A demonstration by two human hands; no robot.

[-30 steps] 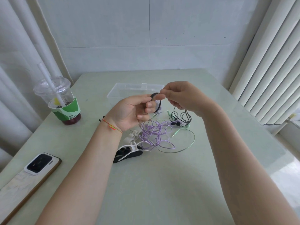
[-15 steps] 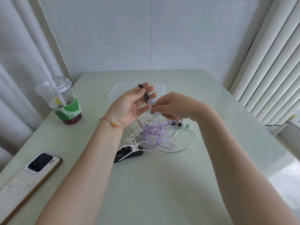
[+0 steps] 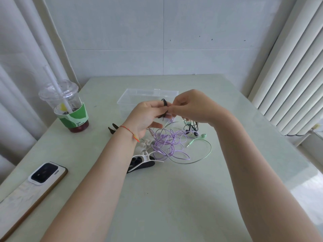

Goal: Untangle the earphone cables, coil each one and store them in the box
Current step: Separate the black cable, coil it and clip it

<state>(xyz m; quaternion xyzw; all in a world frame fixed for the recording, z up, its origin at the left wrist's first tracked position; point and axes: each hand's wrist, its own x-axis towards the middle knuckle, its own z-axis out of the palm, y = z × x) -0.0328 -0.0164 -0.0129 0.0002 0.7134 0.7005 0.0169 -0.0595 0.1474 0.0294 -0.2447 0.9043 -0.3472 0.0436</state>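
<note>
My left hand (image 3: 148, 116) holds a small coil of black earphone cable (image 3: 164, 106) wound round its fingers, above the table. My right hand (image 3: 190, 106) pinches the same black cable right beside it. The rest of the black cable (image 3: 190, 127) hangs down to the table under my right hand. A tangle of purple cable (image 3: 167, 142) lies below the hands, and a mint-green earphone cable (image 3: 206, 152) loops around its right side. The clear plastic box (image 3: 138, 96) stands open just behind my hands.
Several white and black cable clips (image 3: 141, 159) lie left of the tangle. A plastic drink cup (image 3: 70, 109) with a straw stands at the left. A phone (image 3: 43, 173) lies on a board near the table's left front edge.
My right hand has risen from low by the tangle back up to my left hand's fingertips. The left hand's fingers have curled round the black coil.
</note>
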